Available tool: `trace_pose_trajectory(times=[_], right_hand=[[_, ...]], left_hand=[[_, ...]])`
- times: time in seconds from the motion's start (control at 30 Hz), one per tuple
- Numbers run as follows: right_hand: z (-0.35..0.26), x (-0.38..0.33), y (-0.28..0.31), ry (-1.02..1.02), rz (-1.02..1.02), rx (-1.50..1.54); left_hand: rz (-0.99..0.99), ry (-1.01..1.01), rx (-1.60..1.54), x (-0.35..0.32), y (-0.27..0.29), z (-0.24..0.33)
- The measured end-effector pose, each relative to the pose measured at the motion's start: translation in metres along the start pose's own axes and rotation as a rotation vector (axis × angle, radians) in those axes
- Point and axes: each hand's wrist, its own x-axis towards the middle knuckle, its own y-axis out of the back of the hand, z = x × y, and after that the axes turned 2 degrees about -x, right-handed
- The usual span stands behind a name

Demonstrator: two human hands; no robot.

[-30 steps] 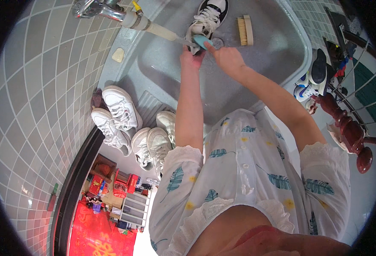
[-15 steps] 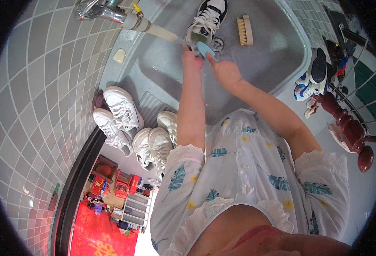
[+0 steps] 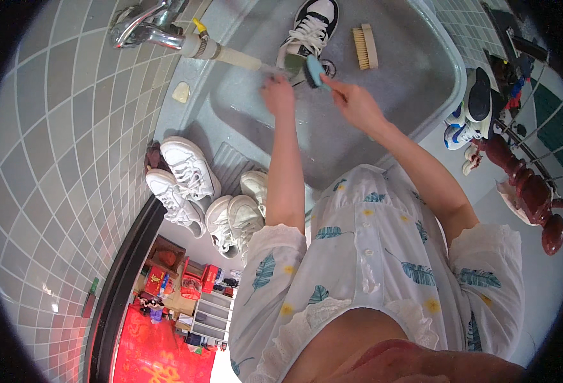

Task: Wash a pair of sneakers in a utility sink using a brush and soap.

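Note:
A black-and-white sneaker (image 3: 312, 33) with white laces lies in the grey sink (image 3: 243, 115), its greenish heel end toward me. My right hand (image 3: 358, 105) is closed round the handle of a light blue scrub brush (image 3: 316, 70). Its dark bristles face left, close to the sneaker's heel. My left hand (image 3: 277, 92) is just below the heel, under the water coming from the hose-fitted faucet (image 3: 230, 57). Motion smears its fingers, so I cannot tell whether they touch the shoe.
A wooden brush (image 3: 365, 46) with pale bristles lies in the sink to the right. Soap (image 3: 180, 92) sits on the left rim. White sneakers (image 3: 189, 167) and off-white sneakers (image 3: 243, 217) stand at the left. More shoes (image 3: 476, 102) and a dark red turned post (image 3: 521, 182) are at the right.
My left hand has shifted slightly left from the sneaker's heel. My right hand has moved right, and the brush has turned so its bristles show.

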Motion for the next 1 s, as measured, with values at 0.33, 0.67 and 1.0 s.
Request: trace_pose_trajectory(times=[0.33, 0.67, 1.0], right_hand=[[0.005, 0.005, 0.020, -0.260, -0.048, 0.079], [0.039, 0.038, 0.002, -0.118, 0.111, 0.155], [0.029, 0.052, -0.051, -0.182, -0.138, 0.222]], left_hand=[[-0.054, -0.105, -0.555, 0.012, -0.005, 0.070], [0.337, -0.210, -0.593, -0.059, 0.045, 0.087], [0.111, 0.060, -1.015, -0.029, 0.040, 0.003]])
